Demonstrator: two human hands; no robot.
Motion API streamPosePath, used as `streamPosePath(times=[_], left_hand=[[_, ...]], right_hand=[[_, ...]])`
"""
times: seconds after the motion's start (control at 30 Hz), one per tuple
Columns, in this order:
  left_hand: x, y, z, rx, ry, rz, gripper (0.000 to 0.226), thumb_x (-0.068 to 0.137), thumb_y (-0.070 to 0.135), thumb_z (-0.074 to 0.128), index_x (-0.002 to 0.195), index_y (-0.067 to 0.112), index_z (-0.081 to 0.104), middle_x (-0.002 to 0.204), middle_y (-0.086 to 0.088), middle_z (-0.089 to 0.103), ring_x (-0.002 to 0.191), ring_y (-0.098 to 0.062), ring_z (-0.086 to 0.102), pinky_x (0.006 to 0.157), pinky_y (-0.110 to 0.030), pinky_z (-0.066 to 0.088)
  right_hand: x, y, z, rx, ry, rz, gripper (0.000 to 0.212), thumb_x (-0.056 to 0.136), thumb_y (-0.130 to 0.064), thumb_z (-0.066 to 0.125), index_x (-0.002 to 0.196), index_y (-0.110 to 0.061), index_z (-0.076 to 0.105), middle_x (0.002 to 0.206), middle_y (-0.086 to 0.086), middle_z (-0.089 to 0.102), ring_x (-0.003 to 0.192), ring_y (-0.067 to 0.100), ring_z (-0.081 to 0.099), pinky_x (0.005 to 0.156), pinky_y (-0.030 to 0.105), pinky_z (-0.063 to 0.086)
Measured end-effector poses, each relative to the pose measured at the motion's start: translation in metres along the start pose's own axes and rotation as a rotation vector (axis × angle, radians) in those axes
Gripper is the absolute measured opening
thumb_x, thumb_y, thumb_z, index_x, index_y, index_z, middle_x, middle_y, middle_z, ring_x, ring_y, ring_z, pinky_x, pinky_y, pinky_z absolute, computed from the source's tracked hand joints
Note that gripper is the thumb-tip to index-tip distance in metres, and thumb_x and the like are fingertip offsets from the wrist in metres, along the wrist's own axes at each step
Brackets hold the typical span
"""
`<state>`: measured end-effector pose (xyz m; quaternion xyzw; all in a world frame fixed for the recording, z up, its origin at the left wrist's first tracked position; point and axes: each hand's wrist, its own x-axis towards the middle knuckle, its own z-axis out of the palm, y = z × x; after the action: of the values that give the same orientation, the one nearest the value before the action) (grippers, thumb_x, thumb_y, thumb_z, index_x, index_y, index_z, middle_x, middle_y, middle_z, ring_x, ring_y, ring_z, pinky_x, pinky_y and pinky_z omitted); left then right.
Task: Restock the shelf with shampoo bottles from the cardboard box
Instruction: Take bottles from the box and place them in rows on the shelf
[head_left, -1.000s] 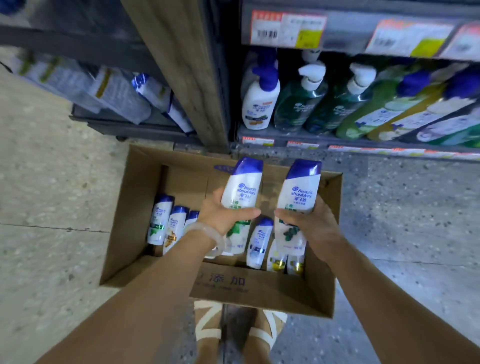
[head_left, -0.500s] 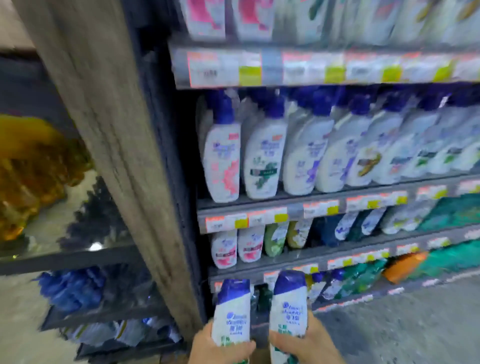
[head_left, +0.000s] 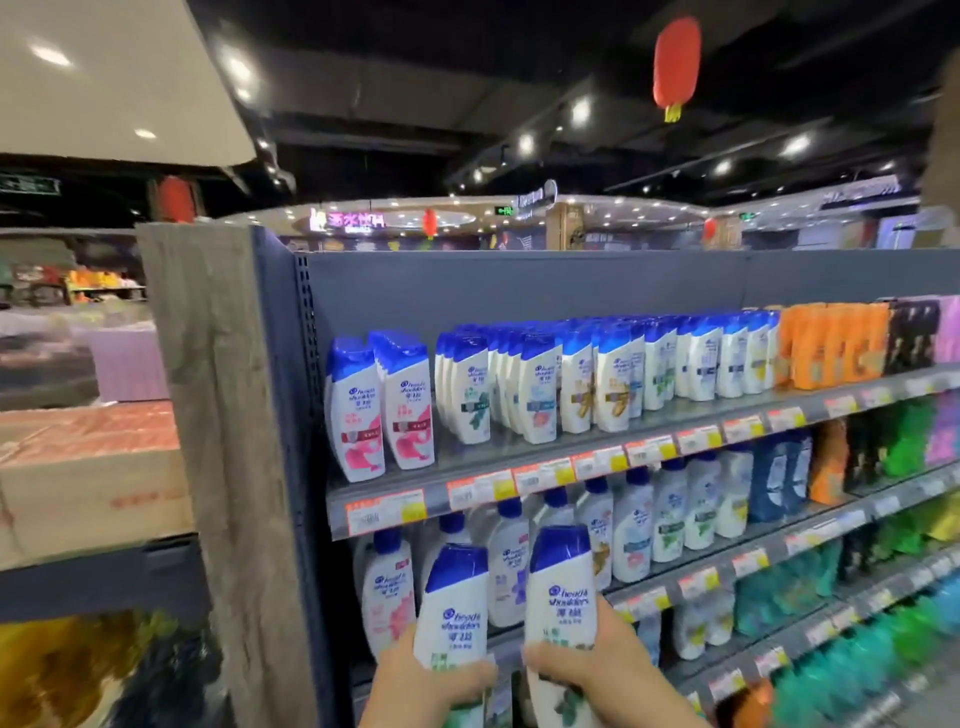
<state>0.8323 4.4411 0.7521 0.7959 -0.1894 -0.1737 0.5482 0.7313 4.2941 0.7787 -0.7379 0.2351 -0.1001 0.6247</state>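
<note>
The view has swung up from the floor to the top of the shelving, and the cardboard box is out of sight now. So the picking up is done, I'd say, and placing comes next. Low in the frame, the left hand holds one shampoo bottle upright, fingers curled round its lower body. Just beside it, the right hand holds a second bottle the same way, its grip closed round the base. Both blue caps point up, in front of the lower rows. The top shelf, mid-frame, carries matching bottles with a gap between the pink-labelled pair and the next row, a likely spot.
</note>
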Motion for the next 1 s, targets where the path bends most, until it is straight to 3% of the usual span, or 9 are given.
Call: streamPosePath(times=[0.03,0.1,0.23,0.33,0.4,0.63,0.8,1.0], left_hand=[[0.005,0.002,0.0,-0.077,0.015,0.01,0.03,0.052,0.018,0.083,0.074,0.022,0.062,0.056,0.014,0.068,0.053,0.005,0.06,0.052,-0.011,0.047],[0.003,0.017,0.003,-0.158,0.047,0.049,0.028,0.052,0.005,0.083,0.071,0.014,0.065,0.05,0.01,0.068,0.045,0.003,0.06,0.043,-0.012,0.046],[0.004,0.032,0.021,-0.184,0.104,0.088,0.041,0.049,0.0,0.085,0.085,0.008,0.067,0.072,-0.006,0.074,0.065,-0.015,0.068,0.057,-0.026,0.056],[0.012,0.054,0.051,-0.176,0.121,0.104,0.032,0.051,0.005,0.085,0.075,0.015,0.065,0.053,0.01,0.069,0.046,0.004,0.061,0.043,-0.011,0.047],[0.018,0.07,0.076,-0.165,0.111,0.103,0.03,0.051,0.009,0.084,0.071,0.016,0.063,0.048,0.018,0.065,0.04,0.006,0.057,0.037,-0.008,0.041],[0.04,0.123,0.202,-0.331,0.11,0.11,0.041,0.049,-0.004,0.085,0.084,0.005,0.066,0.065,-0.008,0.073,0.057,-0.017,0.066,0.048,-0.026,0.052],[0.06,0.172,0.277,-0.417,0.083,0.132,0.032,0.062,-0.003,0.079,0.088,0.007,0.062,0.066,-0.005,0.07,0.055,-0.015,0.065,0.047,-0.023,0.051],[0.09,0.204,0.327,-0.49,0.083,0.096,0.03,0.067,0.004,0.077,0.093,0.011,0.063,0.084,-0.013,0.071,0.077,-0.03,0.067,0.067,-0.037,0.057]], right_hand=[[-0.005,-0.002,-0.007,0.026,-0.008,-0.051,0.05,0.065,-0.01,0.08,0.109,-0.016,0.057,0.101,0.007,0.069,0.094,0.022,0.066,0.089,0.041,0.054],[-0.002,-0.006,-0.022,0.032,-0.008,-0.089,0.046,0.066,-0.008,0.079,0.106,-0.016,0.057,0.098,0.009,0.07,0.091,0.023,0.067,0.084,0.041,0.055],[0.006,-0.014,-0.052,0.085,-0.026,-0.124,0.047,0.067,-0.011,0.08,0.106,-0.012,0.054,0.093,0.009,0.069,0.084,0.023,0.067,0.073,0.036,0.055],[0.013,-0.013,-0.082,0.104,-0.022,-0.146,0.047,0.064,-0.01,0.081,0.104,-0.012,0.055,0.088,0.007,0.07,0.078,0.019,0.067,0.067,0.03,0.053],[0.022,-0.009,-0.11,0.096,-0.024,-0.164,0.046,0.062,-0.011,0.081,0.102,-0.012,0.058,0.088,0.006,0.071,0.079,0.018,0.068,0.068,0.03,0.054],[0.058,0.004,-0.249,0.092,-0.049,-0.19,0.038,0.066,-0.011,0.079,0.096,-0.015,0.056,0.081,0.002,0.071,0.064,0.007,0.069,0.05,0.018,0.051],[0.077,0.007,-0.345,0.087,0.005,-0.22,0.037,0.068,-0.009,0.078,0.096,-0.014,0.055,0.084,0.006,0.069,0.075,0.018,0.067,0.062,0.03,0.053],[0.102,0.019,-0.413,0.125,0.008,-0.23,0.03,0.07,-0.007,0.076,0.089,-0.019,0.055,0.082,0.005,0.068,0.073,0.019,0.065,0.059,0.028,0.051]])
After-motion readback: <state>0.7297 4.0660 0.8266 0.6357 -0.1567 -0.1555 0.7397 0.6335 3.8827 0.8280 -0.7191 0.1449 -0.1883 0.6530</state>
